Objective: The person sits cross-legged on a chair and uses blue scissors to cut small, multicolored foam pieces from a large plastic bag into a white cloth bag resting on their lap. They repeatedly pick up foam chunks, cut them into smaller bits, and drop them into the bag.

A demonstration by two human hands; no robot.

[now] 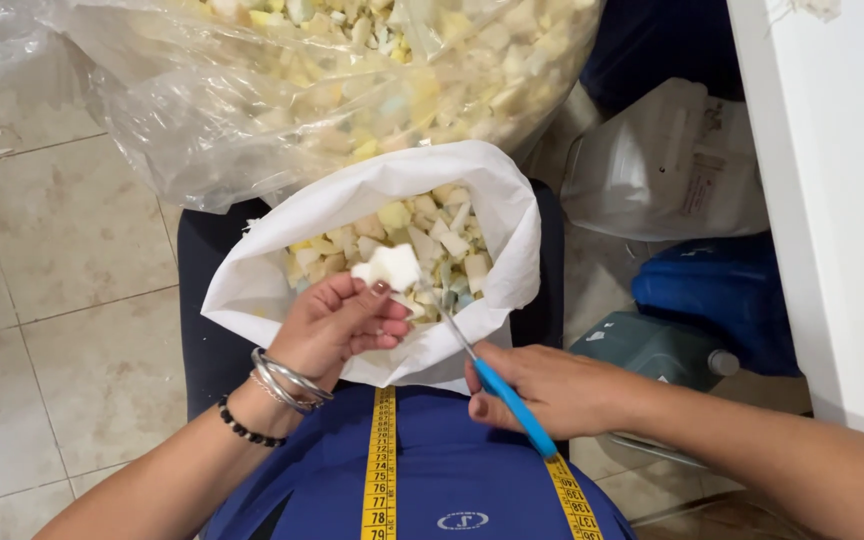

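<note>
Left hand (342,322) pinching foam piece (388,266), right hand (542,388) gripping blue-handled scissors (497,385), over white bag (497,215) of scraps

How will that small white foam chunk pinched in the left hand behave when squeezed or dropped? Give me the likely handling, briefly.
The small white foam chunk probably squashes easily: its ragged cut edges look soft. It seems very light, since the left hand holds it by the fingertips alone. Dropped, it would likely land among the cut pieces in the white fabric bag without rolling, given its irregular shape.

Beige marbled floor tiles (62,250) with dark grout lines lie under even light. A white furniture panel (832,200) stands upright at the right edge.
</note>
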